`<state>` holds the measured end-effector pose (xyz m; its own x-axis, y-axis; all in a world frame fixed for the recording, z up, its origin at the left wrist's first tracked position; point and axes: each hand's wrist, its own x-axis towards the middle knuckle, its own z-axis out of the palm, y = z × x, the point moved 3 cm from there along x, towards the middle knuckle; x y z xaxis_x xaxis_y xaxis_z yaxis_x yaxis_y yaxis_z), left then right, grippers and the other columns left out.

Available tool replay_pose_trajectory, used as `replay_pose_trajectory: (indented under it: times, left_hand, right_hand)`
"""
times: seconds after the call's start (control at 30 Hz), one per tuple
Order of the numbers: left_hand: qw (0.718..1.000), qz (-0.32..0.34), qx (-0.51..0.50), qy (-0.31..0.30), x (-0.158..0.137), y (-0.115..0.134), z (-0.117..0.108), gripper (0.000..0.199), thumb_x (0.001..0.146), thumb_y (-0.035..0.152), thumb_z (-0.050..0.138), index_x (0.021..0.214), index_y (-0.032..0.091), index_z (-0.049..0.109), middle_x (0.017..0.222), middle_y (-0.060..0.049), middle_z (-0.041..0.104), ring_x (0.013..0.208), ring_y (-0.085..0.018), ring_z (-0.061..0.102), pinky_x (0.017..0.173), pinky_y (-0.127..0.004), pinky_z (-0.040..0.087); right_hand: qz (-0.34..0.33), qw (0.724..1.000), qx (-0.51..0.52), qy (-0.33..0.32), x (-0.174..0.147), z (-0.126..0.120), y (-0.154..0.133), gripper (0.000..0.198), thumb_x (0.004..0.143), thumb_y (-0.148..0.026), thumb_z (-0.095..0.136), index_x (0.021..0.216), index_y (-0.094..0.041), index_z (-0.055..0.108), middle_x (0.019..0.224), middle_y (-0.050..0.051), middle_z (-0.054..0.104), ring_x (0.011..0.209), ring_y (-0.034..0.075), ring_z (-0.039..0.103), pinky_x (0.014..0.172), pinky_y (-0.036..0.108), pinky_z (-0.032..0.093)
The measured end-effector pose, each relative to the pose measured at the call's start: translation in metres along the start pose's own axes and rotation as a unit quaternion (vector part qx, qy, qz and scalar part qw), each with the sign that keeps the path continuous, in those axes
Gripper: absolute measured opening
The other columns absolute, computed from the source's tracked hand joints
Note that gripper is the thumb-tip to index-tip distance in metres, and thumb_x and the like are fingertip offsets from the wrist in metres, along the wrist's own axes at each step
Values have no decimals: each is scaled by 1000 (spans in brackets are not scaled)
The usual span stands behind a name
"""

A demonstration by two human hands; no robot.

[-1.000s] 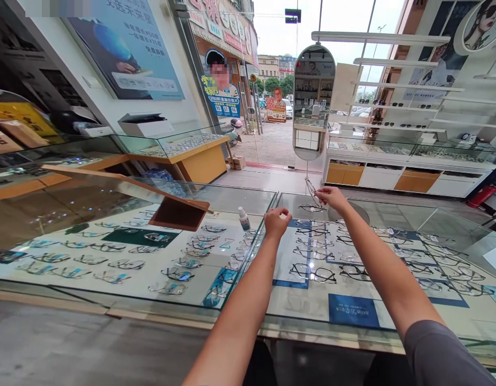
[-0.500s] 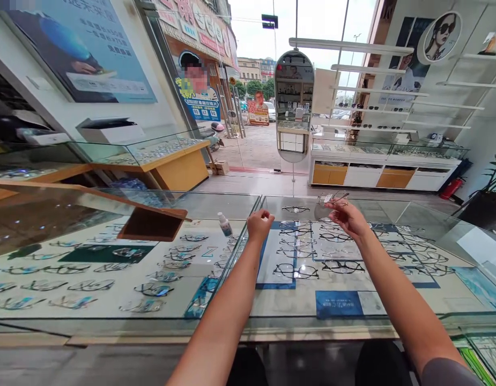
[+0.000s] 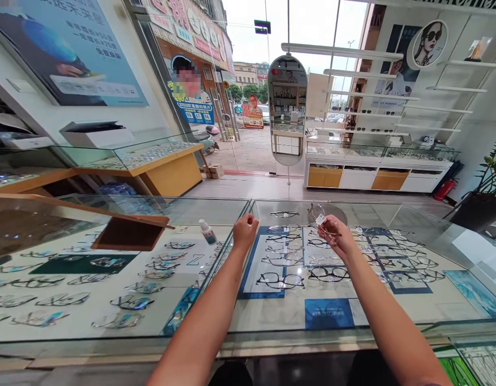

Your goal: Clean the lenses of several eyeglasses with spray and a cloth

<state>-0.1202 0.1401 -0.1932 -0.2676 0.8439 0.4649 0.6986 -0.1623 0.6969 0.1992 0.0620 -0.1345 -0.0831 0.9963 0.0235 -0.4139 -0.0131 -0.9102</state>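
Note:
My right hand [image 3: 335, 236] grips a pair of thin-framed eyeglasses [image 3: 314, 213] by the folded temple side, above the glass counter. A small white tag [image 3: 320, 219] hangs on the frame. My left hand [image 3: 245, 230] is closed with curled fingers, over the divide between two display cases; its palm side is hidden, and I cannot make out anything in it. Under the glass near my hands lie rows of eyeglasses, among them a dark-framed pair [image 3: 280, 280] and another black pair [image 3: 328, 274].
A white spray bottle [image 3: 208, 232] stands left of my left hand. A brown-framed mirror or tray [image 3: 129, 232] leans over the left case. An oval mirror [image 3: 288, 107] stands beyond the counter. A blue card [image 3: 328, 313] lies near the front edge.
My right hand has lowered and turned, so the eyeglasses now tilt up from the fingers. My left hand stays closed. The view has shifted slightly to the right.

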Motion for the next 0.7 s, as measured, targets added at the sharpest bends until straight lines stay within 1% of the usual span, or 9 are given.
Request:
replay_pose_trajectory:
  times: [0.1, 0.23, 0.37, 0.43, 0.5, 0.6, 0.7]
  left_hand:
    - [1000, 8, 6, -2, -1, 3, -2, 12, 84, 28, 49, 73, 24, 47, 70, -1, 54, 69, -21, 53, 67, -30, 38]
    - [1000, 11, 19, 5, -1, 6, -6, 16, 87, 28, 47, 72, 25, 44, 69, -2, 54, 70, -22, 53, 69, -32, 39]
    - [999, 21, 31, -2, 0, 13, -11, 17, 86, 31, 54, 72, 25, 48, 72, -3, 60, 74, -23, 57, 76, -34, 43]
    - [999, 31, 38, -7, 1, 19, -13, 17, 85, 32, 57, 71, 24, 50, 73, -4, 61, 77, -24, 59, 81, -36, 45]
    - [998, 48, 46, -6, 1, 28, -17, 18, 84, 30, 59, 70, 24, 50, 73, -4, 62, 80, -24, 60, 86, -37, 45]
    - [994, 104, 41, 14, -2, 51, -24, 20, 83, 27, 60, 67, 24, 48, 69, -2, 59, 77, -23, 59, 88, -38, 46]
    - [989, 141, -28, 17, -13, 78, -29, 26, 83, 32, 60, 65, 24, 45, 66, -1, 56, 72, -20, 55, 81, -35, 46]
  right_hand:
    - [18, 1000, -3, 0, 3, -5, 5, 47, 61, -61, 92, 76, -25, 65, 72, -1, 72, 68, 17, 70, 62, 28, 56]
    - [17, 1000, 3, 6, 6, -9, 6, 46, 60, -58, 94, 76, -24, 68, 74, 0, 74, 68, 15, 68, 66, 27, 57]
    - [16, 1000, 8, -2, 7, -2, 6, 46, 57, -58, 95, 74, -23, 70, 73, 0, 73, 69, 14, 67, 69, 26, 57]
    - [7, 1000, 7, -16, 6, 3, 6, 44, 59, -57, 94, 74, -23, 69, 74, 0, 74, 71, 15, 68, 73, 28, 57]
    - [5, 1000, -5, -28, 5, 9, 5, 41, 62, -55, 93, 75, -23, 69, 75, 0, 74, 74, 17, 69, 74, 29, 57]
    - [0, 999, -19, -41, 5, 14, 4, 41, 62, -55, 92, 74, -23, 70, 73, 1, 74, 72, 17, 68, 72, 29, 55]
    - [-9, 998, -28, -49, 5, 18, 2, 42, 61, -57, 92, 72, -23, 69, 73, 0, 74, 69, 15, 66, 71, 29, 53]
